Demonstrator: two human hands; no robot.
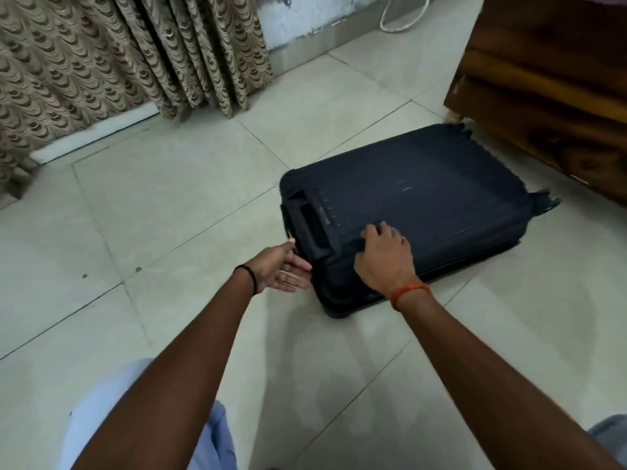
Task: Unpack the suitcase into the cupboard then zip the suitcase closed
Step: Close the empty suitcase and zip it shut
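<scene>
A dark navy fabric suitcase [424, 195] lies flat on the tiled floor, closed, with its wheels toward the far right and its handle end toward me. My left hand [283, 268] is at the near left corner by the handle, palm turned inward, fingers apart and touching the case's side. On the near top edge rests my right hand [385, 256], fingers curled over the fabric; whether it pinches a zip pull is hidden. No cupboard is in view.
Patterned beige curtains [101, 62] hang at the back left. A dark wooden piece of furniture [549, 96] stands at the right, close behind the suitcase's wheels. A white cable [400, 18] lies by the far wall. Pale floor tiles [169, 205] surround the case.
</scene>
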